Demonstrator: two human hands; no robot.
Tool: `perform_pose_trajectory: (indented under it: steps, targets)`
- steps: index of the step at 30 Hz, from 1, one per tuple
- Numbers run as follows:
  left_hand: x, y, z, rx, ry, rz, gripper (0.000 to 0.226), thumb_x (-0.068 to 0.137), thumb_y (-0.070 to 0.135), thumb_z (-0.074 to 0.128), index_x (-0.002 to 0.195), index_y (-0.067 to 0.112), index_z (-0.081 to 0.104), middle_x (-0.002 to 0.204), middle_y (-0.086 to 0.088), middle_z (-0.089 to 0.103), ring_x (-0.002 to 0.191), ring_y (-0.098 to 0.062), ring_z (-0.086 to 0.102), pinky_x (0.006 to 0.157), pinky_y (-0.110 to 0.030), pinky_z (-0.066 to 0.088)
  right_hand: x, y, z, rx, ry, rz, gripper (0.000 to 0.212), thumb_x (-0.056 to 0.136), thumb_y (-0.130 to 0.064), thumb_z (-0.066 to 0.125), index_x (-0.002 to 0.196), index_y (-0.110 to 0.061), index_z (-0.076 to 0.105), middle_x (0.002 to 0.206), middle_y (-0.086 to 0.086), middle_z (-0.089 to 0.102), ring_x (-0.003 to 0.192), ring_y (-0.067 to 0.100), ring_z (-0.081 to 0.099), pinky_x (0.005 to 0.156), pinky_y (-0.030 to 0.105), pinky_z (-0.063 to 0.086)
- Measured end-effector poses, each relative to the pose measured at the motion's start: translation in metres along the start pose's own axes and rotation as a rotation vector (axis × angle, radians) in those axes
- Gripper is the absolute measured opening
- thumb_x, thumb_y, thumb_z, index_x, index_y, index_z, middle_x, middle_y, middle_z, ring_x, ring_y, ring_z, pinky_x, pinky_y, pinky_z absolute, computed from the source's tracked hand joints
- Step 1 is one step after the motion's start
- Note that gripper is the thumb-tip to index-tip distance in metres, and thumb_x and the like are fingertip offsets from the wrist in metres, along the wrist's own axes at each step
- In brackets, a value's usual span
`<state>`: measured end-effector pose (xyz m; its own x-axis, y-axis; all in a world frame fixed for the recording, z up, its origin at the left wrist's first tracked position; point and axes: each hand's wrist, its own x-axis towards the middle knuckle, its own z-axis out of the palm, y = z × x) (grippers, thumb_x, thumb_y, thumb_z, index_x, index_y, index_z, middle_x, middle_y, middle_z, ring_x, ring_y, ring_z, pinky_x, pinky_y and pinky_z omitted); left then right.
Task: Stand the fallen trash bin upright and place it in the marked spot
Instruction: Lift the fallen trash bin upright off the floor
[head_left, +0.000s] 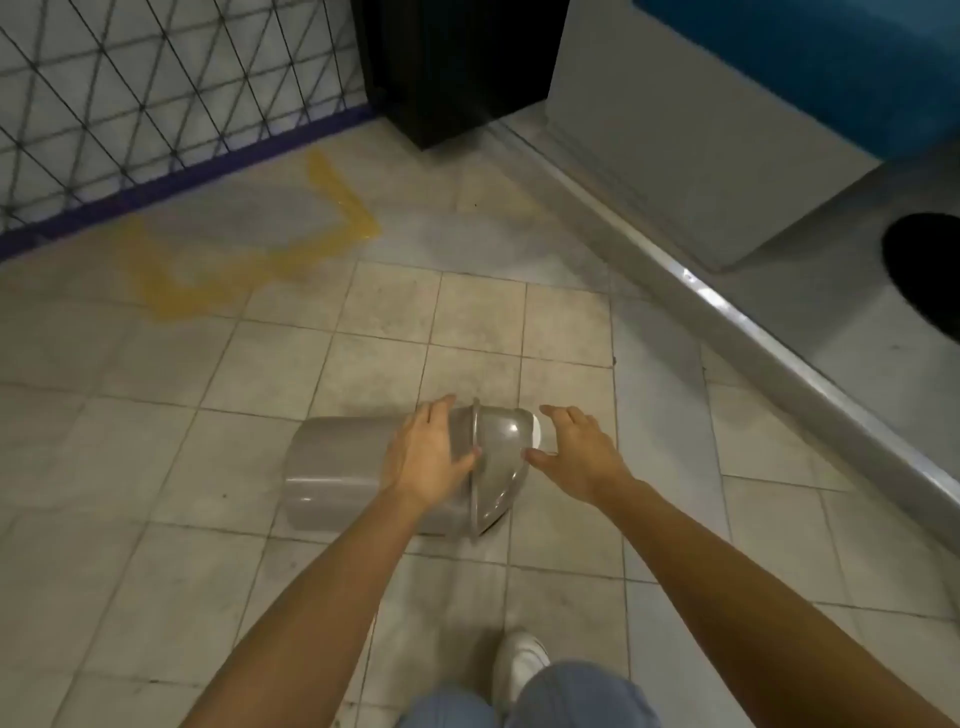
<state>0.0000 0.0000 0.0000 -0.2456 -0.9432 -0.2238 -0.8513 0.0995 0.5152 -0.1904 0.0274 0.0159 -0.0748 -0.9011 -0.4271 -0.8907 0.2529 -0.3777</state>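
A grey plastic trash bin (332, 465) lies on its side on the tiled floor, its bottom to the left and its domed lid (501, 457) to the right. My left hand (428, 452) rests on the bin's body just left of the lid rim, fingers wrapped over it. My right hand (582, 449) hovers open beside the lid's right end, fingers spread, close to it but apart. A yellow tape outline (249, 270) marks a spot on the floor at the upper left, next to the fence.
A wire mesh fence (156, 93) with a purple base rail runs along the upper left. A black cabinet (452, 67) stands at the top centre. A raised metal-edged step (727, 312) runs diagonally on the right. My white shoe (519, 665) is at the bottom.
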Motion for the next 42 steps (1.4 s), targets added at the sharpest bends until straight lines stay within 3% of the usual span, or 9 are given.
perform_pose_trajectory:
  steps: [9, 12, 16, 22, 30, 33, 36, 42]
  targets:
    - [0.036, -0.023, 0.078, -0.134, 0.018, -0.017, 0.056, 0.08, 0.029, 0.066, 0.131, 0.016, 0.046, 0.123, -0.009, 0.053, 0.109, -0.026, 0.054, 0.091, -0.039, 0.047, 0.053, 0.048, 0.077, 0.06, -0.051, 0.125, 0.072, 0.091, -0.05, 0.045, 0.146, -0.01, 0.02, 0.15, 0.014, 0.033, 0.134, 0.03, 0.034, 0.107, 0.039, 0.03]
    - [0.041, -0.026, 0.084, -0.171, 0.05, -0.068, 0.054, 0.079, 0.028, 0.067, 0.128, 0.016, 0.049, 0.114, -0.007, 0.058, 0.101, -0.024, 0.057, 0.082, -0.031, 0.047, 0.061, 0.049, 0.086, 0.184, -0.041, 0.142, 0.067, 0.09, -0.049, 0.046, 0.141, -0.009, 0.03, 0.142, 0.016, 0.042, 0.127, 0.031, 0.042, 0.101, 0.037, 0.035]
    - [0.044, -0.026, 0.086, -0.236, 0.045, -0.119, 0.048, 0.077, 0.024, 0.068, 0.123, 0.019, 0.054, 0.085, -0.002, 0.065, 0.076, -0.018, 0.059, 0.063, -0.024, 0.04, 0.069, 0.047, 0.094, 0.332, -0.005, 0.129, 0.055, 0.091, -0.045, 0.048, 0.131, -0.008, 0.045, 0.129, 0.015, 0.055, 0.115, 0.029, 0.052, 0.084, 0.028, 0.036]
    - [0.048, -0.02, 0.088, -0.277, 0.025, -0.18, 0.04, 0.078, 0.017, 0.066, 0.116, 0.013, 0.056, 0.095, -0.008, 0.068, 0.088, -0.022, 0.062, 0.068, -0.023, 0.039, 0.072, 0.039, 0.1, 0.399, 0.016, 0.139, 0.051, 0.09, -0.04, 0.051, 0.129, -0.007, 0.046, 0.126, 0.011, 0.056, 0.092, 0.013, 0.045, 0.076, 0.026, 0.037]
    - [0.047, -0.023, 0.085, -0.293, -0.043, -0.197, 0.037, 0.078, 0.02, 0.066, 0.114, 0.015, 0.055, 0.094, -0.005, 0.067, 0.081, -0.018, 0.058, 0.067, -0.023, 0.038, 0.07, 0.037, 0.096, 0.371, 0.013, 0.118, 0.054, 0.091, -0.04, 0.05, 0.134, -0.008, 0.041, 0.132, 0.012, 0.052, 0.11, 0.023, 0.051, 0.081, 0.026, 0.036]
    - [0.046, -0.028, 0.077, -0.351, -0.034, -0.2, 0.039, 0.078, 0.02, 0.067, 0.115, 0.014, 0.055, 0.082, 0.0, 0.065, 0.074, -0.016, 0.059, 0.066, -0.024, 0.041, 0.069, 0.037, 0.088, 0.371, 0.015, 0.089, 0.057, 0.092, -0.043, 0.047, 0.138, -0.011, 0.036, 0.139, 0.011, 0.047, 0.123, 0.026, 0.046, 0.087, 0.027, 0.033]
    - [0.045, -0.032, 0.062, -0.404, 0.028, -0.198, 0.038, 0.077, 0.019, 0.067, 0.113, 0.016, 0.054, 0.063, 0.01, 0.055, 0.061, -0.004, 0.053, 0.056, -0.02, 0.037, 0.069, 0.034, 0.079, 0.44, 0.035, 0.07, 0.059, 0.092, -0.05, 0.041, 0.138, -0.013, 0.038, 0.138, 0.009, 0.049, 0.123, 0.024, 0.047, 0.092, 0.028, 0.033]
    - [0.041, -0.04, 0.029, -0.55, 0.092, -0.134, 0.045, 0.08, 0.012, 0.062, 0.123, 0.013, 0.048, 0.064, 0.006, 0.05, 0.062, -0.011, 0.051, 0.068, -0.03, 0.046, 0.069, 0.023, 0.067, 0.656, 0.095, 0.12, 0.056, 0.095, -0.051, 0.03, 0.135, -0.014, 0.043, 0.139, 0.008, 0.048, 0.124, 0.024, 0.045, 0.091, 0.031, 0.031]
